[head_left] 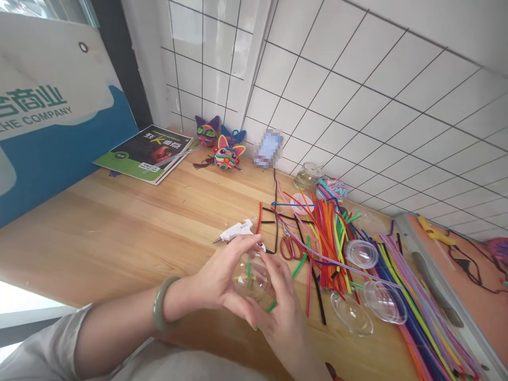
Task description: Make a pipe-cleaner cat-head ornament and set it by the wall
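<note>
A clear plastic ball is held between both hands near the table's front edge, with green and yellow bits showing in or through it. My left hand, with a pale green bangle on the wrist, wraps round its left side. On the right side, my right hand curves round it, fingertips near the top. Just beyond the hands lies a white glue gun, its nozzle pointing left. Red-handled scissors rest to the right of the glue gun.
Colourful pipe cleaners cover the right of the wooden table. Clear plastic shells lie among them. Decorated cat-like heads, a phone and a glass jar stand by the tiled wall. A magazine lies at the back left.
</note>
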Available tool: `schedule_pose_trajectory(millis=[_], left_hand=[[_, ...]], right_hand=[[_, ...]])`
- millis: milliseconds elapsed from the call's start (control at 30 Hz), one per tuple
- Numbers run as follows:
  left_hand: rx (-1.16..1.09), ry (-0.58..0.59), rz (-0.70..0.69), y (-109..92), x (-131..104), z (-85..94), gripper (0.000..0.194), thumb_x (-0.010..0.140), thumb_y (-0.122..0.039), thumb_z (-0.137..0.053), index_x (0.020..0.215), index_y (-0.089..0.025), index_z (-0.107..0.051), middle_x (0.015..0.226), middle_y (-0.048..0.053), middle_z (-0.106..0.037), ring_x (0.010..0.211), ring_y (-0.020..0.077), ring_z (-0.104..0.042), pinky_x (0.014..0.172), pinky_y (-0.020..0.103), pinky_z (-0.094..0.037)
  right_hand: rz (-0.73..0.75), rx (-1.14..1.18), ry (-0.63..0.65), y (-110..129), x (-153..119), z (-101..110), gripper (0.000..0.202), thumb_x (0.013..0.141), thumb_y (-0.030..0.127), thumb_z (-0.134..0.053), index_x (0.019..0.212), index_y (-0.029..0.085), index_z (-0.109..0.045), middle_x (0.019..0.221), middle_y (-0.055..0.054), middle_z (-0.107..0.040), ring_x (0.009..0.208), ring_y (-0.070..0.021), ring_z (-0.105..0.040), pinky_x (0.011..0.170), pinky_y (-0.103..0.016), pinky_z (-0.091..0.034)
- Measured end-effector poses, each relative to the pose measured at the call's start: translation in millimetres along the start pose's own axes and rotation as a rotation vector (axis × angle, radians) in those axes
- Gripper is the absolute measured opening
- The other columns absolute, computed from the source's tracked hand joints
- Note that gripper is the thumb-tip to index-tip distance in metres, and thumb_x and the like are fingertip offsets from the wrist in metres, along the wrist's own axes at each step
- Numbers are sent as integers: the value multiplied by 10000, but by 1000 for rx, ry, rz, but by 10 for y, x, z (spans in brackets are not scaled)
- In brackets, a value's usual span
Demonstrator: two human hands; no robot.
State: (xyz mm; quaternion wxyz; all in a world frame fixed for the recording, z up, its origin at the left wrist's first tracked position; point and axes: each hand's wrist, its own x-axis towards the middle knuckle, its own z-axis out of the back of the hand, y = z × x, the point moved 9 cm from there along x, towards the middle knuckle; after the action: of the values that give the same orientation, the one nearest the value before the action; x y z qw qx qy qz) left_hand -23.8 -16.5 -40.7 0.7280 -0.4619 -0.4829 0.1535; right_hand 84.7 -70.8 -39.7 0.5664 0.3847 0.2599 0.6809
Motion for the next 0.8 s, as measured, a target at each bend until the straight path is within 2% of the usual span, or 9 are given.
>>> schedule_pose_trajectory(millis=[133,233,333,400,467,567,633,733,800], left_hand=[[-21,-18,-3,-4,-18,10,1123,534,-598,-779,1481,-293,-256,1374,166,-444,1201,385,-483,1050,511,-340],[-74,-4,-2,-34,-5,-16,985,673,-643,-660,1488,-293,-231,1383,160,-425,1232,365,-449,1060,503,-321],[-170,-9,49,-38,34,-34,862,799,-660,-496,1503,-288,-165,1473,163,-315,1317,353,-357,1096,516,-257],[-270,-48,96,-14,61,-20,833,826,-660,-456,1504,-287,-147,1507,159,-269,1367,349,-284,1117,529,-208],[-391,-58,156,30,76,-37,825,819,-644,-500,1494,-300,-174,1509,150,-276,1391,345,-248,1121,537,-199],[-508,59,296,105,64,-175,789,811,-527,-616,1472,-312,-244,1499,143,-305,1386,338,-283,1104,528,-259],[-513,159,344,99,48,-259,707,851,-437,-607,1462,-303,-275,1492,137,-328,1369,319,-329,1094,508,-294],[-486,255,286,-5,58,-313,640,901,-403,-538,1463,-272,-261,1448,140,-389,1344,298,-368,1091,485,-307],[-443,274,247,-46,62,-323,644,896,-409,-542,1455,-252,-265,1414,147,-412,1329,303,-377,1089,477,-306]], right_hand=[[20,140,30,30,-1,-79,638,894,521,-518,1444,363,-236,1472,-96,-354,1307,-270,-454,1001,-441,-498],[-22,194,24,-11,1,-119,651,872,496,-569,1420,322,-263,1436,-130,-410,1204,-273,-559,933,-434,-545],[-52,216,-28,-54,10,-107,628,851,394,-620,1382,266,-309,1370,-167,-482,1150,-287,-599,871,-429,-574],[-59,215,-62,-70,17,-78,602,841,330,-623,1360,245,-332,1321,-175,-529,1135,-293,-610,859,-434,-577],[-49,230,-86,-68,23,-33,592,839,303,-614,1357,239,-333,1297,-176,-547,1126,-293,-617,860,-436,-577],[-23,258,-133,-67,12,69,612,857,320,-584,1388,243,-290,1349,-185,-499,1150,-294,-604,876,-442,-571],[-8,207,-164,-78,-14,129,647,860,365,-573,1414,241,-263,1387,-188,-459,1191,-308,-570,901,-462,-555],[45,85,-169,-80,-71,151,701,864,432,-557,1449,226,-232,1412,-190,-420,1246,-332,-511,945,-498,-517],[102,39,-163,-65,-108,145,709,878,454,-537,1463,226,-208,1435,-190,-376,1281,-341,-468,964,-519,-494]])
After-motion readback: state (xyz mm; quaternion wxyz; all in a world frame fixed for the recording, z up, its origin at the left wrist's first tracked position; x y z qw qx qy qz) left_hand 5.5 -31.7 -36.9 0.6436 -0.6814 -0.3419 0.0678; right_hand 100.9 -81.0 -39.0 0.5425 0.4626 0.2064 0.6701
